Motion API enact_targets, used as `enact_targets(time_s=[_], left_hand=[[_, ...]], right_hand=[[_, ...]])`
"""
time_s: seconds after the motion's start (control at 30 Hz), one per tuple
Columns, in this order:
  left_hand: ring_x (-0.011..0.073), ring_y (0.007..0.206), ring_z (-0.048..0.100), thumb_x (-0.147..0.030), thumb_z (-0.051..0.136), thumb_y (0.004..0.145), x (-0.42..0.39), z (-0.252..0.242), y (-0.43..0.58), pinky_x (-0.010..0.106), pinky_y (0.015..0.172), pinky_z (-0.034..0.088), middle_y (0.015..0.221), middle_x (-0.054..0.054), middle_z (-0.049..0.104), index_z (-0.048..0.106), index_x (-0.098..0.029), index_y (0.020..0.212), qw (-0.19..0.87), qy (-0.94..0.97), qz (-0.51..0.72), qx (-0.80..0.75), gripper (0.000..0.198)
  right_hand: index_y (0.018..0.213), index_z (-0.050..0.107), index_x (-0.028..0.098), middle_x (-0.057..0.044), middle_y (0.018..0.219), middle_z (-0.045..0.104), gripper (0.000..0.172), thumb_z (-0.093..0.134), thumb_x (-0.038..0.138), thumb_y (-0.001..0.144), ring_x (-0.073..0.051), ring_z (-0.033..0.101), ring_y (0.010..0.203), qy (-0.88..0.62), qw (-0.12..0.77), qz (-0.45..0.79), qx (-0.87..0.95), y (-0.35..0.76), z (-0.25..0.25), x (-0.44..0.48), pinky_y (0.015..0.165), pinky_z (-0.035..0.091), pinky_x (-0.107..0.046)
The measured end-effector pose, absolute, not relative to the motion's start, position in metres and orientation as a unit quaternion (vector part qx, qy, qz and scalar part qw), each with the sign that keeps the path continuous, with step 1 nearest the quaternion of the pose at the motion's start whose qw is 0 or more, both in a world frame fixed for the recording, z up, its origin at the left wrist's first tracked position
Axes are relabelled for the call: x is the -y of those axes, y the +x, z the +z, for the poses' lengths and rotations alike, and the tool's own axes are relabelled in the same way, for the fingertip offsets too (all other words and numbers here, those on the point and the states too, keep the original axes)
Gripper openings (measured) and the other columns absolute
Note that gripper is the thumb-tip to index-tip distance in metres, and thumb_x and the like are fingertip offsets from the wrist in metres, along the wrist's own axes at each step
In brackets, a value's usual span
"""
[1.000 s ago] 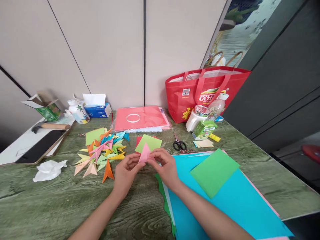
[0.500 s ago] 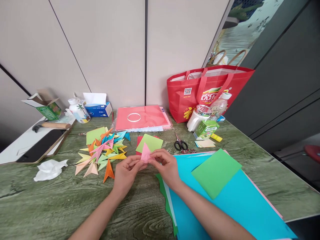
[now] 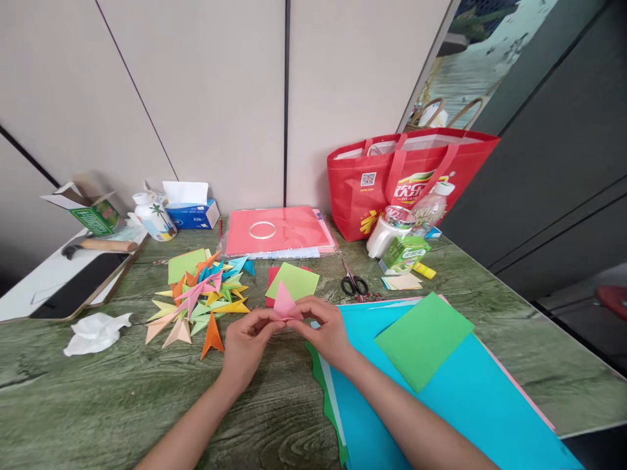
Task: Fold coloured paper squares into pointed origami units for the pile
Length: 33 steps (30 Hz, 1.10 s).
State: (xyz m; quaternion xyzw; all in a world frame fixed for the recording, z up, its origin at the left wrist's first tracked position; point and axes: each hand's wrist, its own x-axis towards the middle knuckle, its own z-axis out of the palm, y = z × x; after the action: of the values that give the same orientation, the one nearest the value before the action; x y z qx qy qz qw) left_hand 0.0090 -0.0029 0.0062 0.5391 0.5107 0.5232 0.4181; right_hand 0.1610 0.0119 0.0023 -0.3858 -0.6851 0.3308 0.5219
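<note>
Pink folded paper (image 3: 283, 303) is leaning its tip slightly farther left than half a second ago, while the left hand (image 3: 248, 339) and right hand (image 3: 326, 329) are bringing their thumbs closer together at its lower edge. Both hands are pinching it between thumb and fingers, one at each side of the base, the piece sitting between them and its tip overlapping a light-green square (image 3: 294, 279) in view. Risks, as judged: uneven thumb pressure could be skewing the crease; an outward tug from both sides could be opening or tearing the fold. Piece itself is looking small and pale pink, its point standing upward, its base widening toward the right fingers; finer creases are hiding behind the fingertips. Farther out, colored folded pieces (image 3: 211, 282) are heaping to the left, black-handled scissors (image 3: 353, 281) are lying to the right, and a green sheet (image 3: 425, 339) is resting on a blue one.
</note>
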Motion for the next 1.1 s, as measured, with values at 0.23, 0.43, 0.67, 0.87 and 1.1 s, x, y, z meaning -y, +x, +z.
enact_targets(time_s=[0.23,0.43,0.67,0.87,1.1], left_hand=[[0.0139,0.058,0.061,-0.022,0.065,0.064,0.0020,0.0095,0.0089,0.024,0.060,0.052,0.062,-0.001,0.064,0.063,-0.016,0.065,0.445,0.509,0.538,-0.504,0.006],[0.0154,0.058,0.062,-0.023,0.066,0.063,0.0020,0.0099,0.0096,0.027,0.061,0.054,0.062,0.001,0.064,0.063,-0.015,0.064,0.461,0.497,0.542,-0.497,0.009],[0.0171,0.060,0.064,-0.028,0.069,0.060,0.0027,0.0069,0.0126,0.031,0.063,0.055,0.066,0.002,0.066,0.062,-0.015,0.072,0.487,0.465,0.556,-0.487,0.019],[0.0186,0.063,0.065,-0.026,0.068,0.062,0.0011,0.0124,0.0125,0.035,0.065,0.055,0.065,0.000,0.067,0.049,-0.017,0.105,0.540,0.449,0.543,-0.461,0.048],[0.0198,0.063,0.065,-0.033,0.069,0.060,-0.0023,0.0094,0.0072,0.032,0.063,0.055,0.068,0.005,0.069,0.065,-0.013,0.074,0.548,0.483,0.470,-0.496,0.025]], right_hand=[[0.071,0.069,0.021,-0.004,0.074,0.064,0.008,0.068,0.026,0.065,-0.015,0.059,0.069,-0.371,0.524,0.439,0.629,0.1626,0.0028,-0.0176,0.060,0.047,-0.025],[0.068,0.069,0.022,-0.003,0.069,0.065,0.008,0.069,0.029,0.064,-0.015,0.059,0.064,-0.394,0.539,0.418,0.616,0.1597,0.0017,-0.0152,0.059,0.047,-0.026],[0.071,0.062,0.018,-0.001,0.065,0.063,0.019,0.070,0.032,0.061,-0.014,0.058,0.060,-0.411,0.545,0.478,0.554,0.1568,0.0003,-0.0127,0.056,0.048,-0.026],[0.072,0.054,0.017,0.001,0.061,0.060,0.026,0.071,0.031,0.059,-0.010,0.054,0.052,-0.413,0.539,0.527,0.511,0.1567,-0.0019,-0.0142,0.050,0.045,-0.022],[0.068,0.054,0.016,0.000,0.062,0.058,0.023,0.070,0.031,0.060,-0.010,0.053,0.054,-0.424,0.508,0.499,0.560,0.1569,-0.0049,-0.0151,0.050,0.045,-0.021]])
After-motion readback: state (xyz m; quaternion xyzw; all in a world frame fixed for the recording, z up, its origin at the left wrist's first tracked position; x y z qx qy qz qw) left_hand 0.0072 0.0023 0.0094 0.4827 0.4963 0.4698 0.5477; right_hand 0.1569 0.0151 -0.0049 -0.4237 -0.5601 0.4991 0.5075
